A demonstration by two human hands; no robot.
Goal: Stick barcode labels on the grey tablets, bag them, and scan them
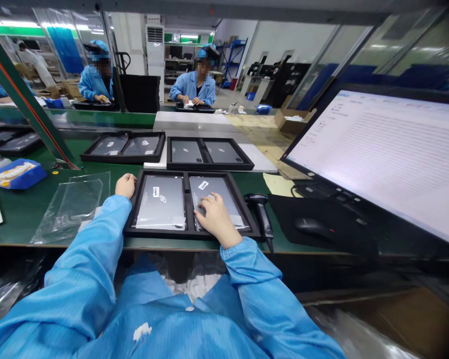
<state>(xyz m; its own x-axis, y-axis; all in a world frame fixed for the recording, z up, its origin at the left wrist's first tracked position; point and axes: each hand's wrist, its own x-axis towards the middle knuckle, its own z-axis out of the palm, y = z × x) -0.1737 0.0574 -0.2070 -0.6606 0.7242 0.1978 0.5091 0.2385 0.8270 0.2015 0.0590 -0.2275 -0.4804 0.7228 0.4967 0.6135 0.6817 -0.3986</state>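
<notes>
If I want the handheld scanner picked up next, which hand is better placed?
Probably the right hand: it is at the right-hand tablet, nearer the scanner, which lies beside the right edge of the black tray. The left hand is at the opposite edge.

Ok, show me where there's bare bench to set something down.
Bare patch: green bench between the blue plastic bin and clear plastic packaging. A smaller gap separates the nearest black two-compartment tray from the yellow paper. Crowded: the right, where the black barcode scanner sits beside the black mouse pad.
</notes>
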